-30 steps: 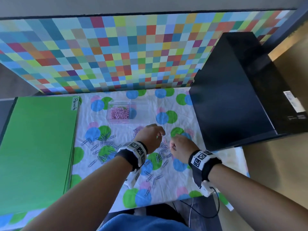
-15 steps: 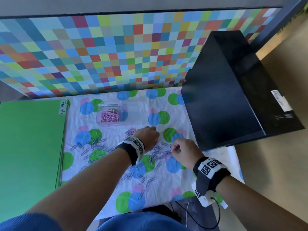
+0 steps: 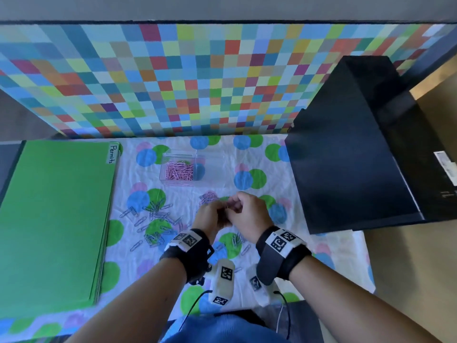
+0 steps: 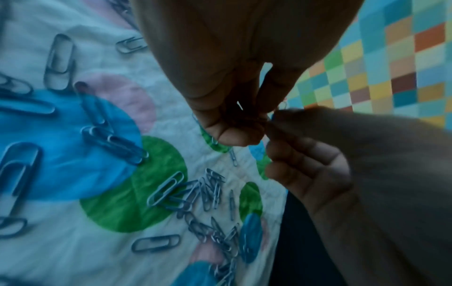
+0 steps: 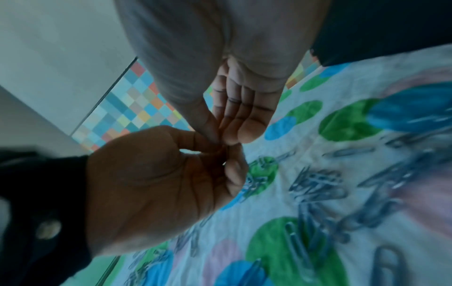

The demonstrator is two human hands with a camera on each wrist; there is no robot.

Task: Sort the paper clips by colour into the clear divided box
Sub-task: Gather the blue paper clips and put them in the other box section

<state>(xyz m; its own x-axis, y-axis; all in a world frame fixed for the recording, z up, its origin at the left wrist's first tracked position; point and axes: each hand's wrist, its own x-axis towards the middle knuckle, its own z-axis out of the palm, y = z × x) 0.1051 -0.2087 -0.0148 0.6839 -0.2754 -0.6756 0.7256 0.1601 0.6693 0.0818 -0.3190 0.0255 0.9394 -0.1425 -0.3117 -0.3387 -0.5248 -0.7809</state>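
Note:
The clear divided box [image 3: 212,154] stands at the back of the spotted cloth, with pink clips [image 3: 179,170] heaped in its left compartment. Blue paper clips [image 3: 154,217] lie scattered on the cloth left of my hands, and a small pinkish pile [image 3: 206,198] lies just beyond them. My left hand [image 3: 220,210] and right hand [image 3: 235,206] are raised above the cloth with fingertips meeting. In the left wrist view the left hand [image 4: 247,123] pinches thin wire clips whose colour is unclear. The right hand [image 5: 221,139] pinches at the same spot with its thumb against its fingers.
A green folder stack [image 3: 54,219] labelled "Permits" lies along the left. A tall black box [image 3: 351,169] stands at the right, close to my right wrist. A chequered wall [image 3: 197,82] closes off the back. More blue clips [image 3: 237,241] lie under my wrists.
Both hands were down on the clips and slightly apart. They have lifted off the cloth and come together, fingertips touching.

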